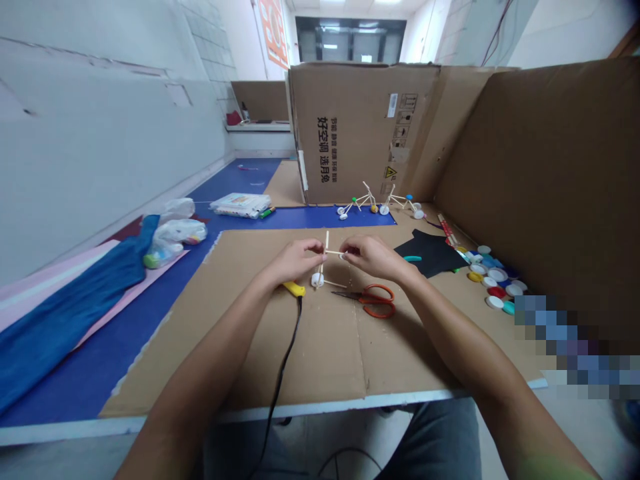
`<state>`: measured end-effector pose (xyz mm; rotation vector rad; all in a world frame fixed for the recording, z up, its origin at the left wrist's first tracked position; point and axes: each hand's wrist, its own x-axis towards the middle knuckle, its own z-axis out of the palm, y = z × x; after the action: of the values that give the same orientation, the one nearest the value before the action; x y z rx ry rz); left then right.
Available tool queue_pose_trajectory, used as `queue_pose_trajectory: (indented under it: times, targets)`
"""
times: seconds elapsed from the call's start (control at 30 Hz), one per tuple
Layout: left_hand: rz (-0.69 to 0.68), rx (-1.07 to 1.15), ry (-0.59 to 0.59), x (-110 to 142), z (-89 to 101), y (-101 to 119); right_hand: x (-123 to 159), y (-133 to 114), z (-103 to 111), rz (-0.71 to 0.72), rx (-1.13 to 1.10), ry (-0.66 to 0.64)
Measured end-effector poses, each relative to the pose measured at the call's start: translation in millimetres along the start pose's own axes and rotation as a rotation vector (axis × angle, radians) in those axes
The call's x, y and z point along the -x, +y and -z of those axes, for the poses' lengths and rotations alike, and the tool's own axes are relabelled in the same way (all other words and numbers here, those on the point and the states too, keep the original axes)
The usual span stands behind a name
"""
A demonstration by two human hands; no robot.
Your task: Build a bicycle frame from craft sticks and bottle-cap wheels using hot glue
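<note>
Both the left hand (294,261) and right hand (369,259) pinch thin wooden sticks (326,241).

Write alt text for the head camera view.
The left hand and right hand pinch a small wooden stick frame above a cardboard sheet, with orange-handled scissors just below. Two similar stick models stand ahead beside a cardboard box, and plastic bottle caps lie to the right.
</note>
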<state>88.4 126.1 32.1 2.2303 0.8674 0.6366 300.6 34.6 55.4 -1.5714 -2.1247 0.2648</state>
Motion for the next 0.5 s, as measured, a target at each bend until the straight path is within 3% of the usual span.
queue_pose_trajectory:
  times: [0.5]
  targets:
    - [0.104, 0.03, 0.02, 7, -4.4, 14, 0, 0, 1, 0.016, -0.013, 0.0]
